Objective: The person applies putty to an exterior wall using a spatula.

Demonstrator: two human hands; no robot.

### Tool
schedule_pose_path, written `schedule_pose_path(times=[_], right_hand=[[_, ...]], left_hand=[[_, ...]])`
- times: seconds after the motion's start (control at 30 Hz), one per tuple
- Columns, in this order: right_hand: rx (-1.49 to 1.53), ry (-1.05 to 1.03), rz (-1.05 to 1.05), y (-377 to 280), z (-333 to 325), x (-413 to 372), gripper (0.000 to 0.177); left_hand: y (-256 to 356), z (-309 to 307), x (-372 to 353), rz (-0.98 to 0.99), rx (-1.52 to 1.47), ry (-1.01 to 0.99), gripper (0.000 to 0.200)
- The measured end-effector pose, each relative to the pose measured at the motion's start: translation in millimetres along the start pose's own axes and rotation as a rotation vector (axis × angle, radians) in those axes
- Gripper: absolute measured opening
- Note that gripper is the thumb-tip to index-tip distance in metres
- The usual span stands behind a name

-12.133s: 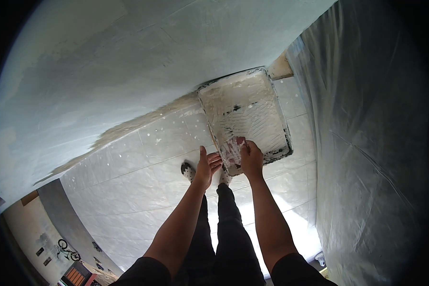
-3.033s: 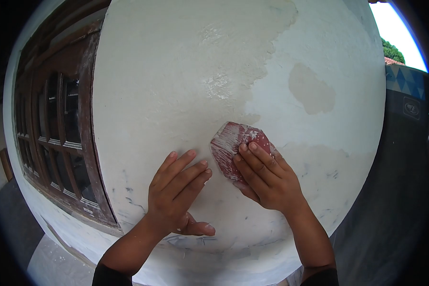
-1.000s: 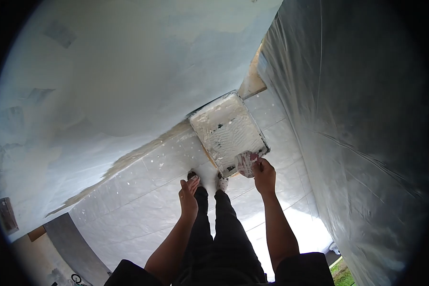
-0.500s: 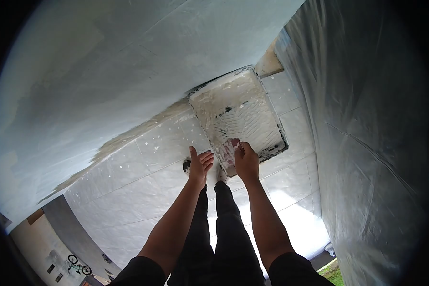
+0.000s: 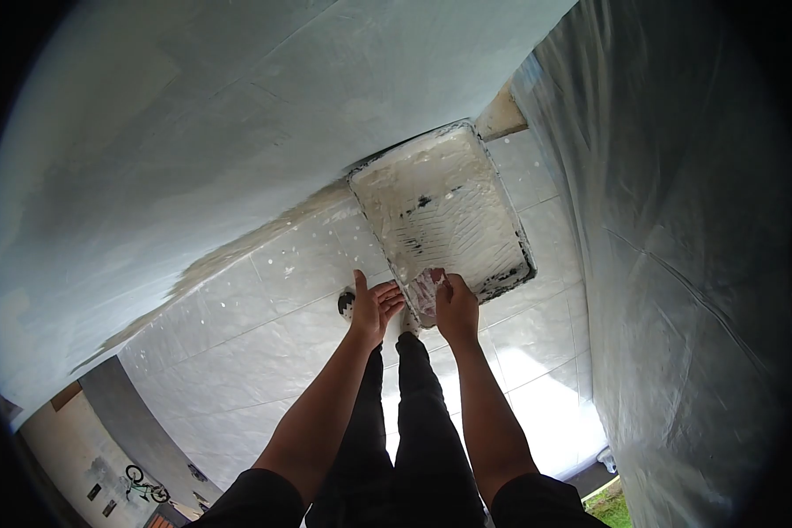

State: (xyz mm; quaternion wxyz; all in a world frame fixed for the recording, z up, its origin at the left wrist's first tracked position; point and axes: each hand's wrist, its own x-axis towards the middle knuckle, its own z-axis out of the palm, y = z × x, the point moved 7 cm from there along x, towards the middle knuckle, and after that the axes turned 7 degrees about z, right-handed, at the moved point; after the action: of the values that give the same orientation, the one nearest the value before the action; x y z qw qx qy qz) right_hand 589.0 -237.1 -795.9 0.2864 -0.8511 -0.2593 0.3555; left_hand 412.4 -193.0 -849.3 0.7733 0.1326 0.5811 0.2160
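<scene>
My right hand [image 5: 458, 310] pinches a flat reddish scraper [image 5: 429, 289] smeared with whitish paste. The scraper overlaps the near left corner of a black-rimmed paint tray [image 5: 466, 211] in this view. Cream-white paste coats the tray, and dark patches show through on its ribbed slope. Just left of the scraper, my left hand [image 5: 374, 308] is open, thumb up and fingers stretched toward the tray's edge. Nothing shows in it.
A pale grey coated wall [image 5: 238, 114] rises along the left. Clear plastic sheeting [image 5: 669, 264] hangs on the right. The tiled floor [image 5: 264, 326] carries white spatters. My feet stand close to the tray. Far at lower left is a bicycle [image 5: 146, 486].
My left hand has shifted slightly right, its fingers nearer the scraper. The scraper has dropped a little toward me in my right hand.
</scene>
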Motion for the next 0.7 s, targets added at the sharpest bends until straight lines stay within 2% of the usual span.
schedule_pose_path(times=[0.1,0.3,0.5,0.7], right_hand=[[0.017,-0.04,0.066,-6,2,4,0.024],[0.015,0.023,0.08,-11,0,14,0.02],[0.04,0.022,0.023,-21,8,13,0.019],[0.058,-0.023,0.083,-16,7,14,0.022]], left_hand=[[-1,1,0,-0.007,-0.019,-0.015,0.114],[-3,-4,3,-0.023,-0.052,-0.002,0.112],[-6,-6,6,-0.032,-0.047,-0.027,0.112],[-4,-6,4,-0.035,-0.03,-0.025,0.111]])
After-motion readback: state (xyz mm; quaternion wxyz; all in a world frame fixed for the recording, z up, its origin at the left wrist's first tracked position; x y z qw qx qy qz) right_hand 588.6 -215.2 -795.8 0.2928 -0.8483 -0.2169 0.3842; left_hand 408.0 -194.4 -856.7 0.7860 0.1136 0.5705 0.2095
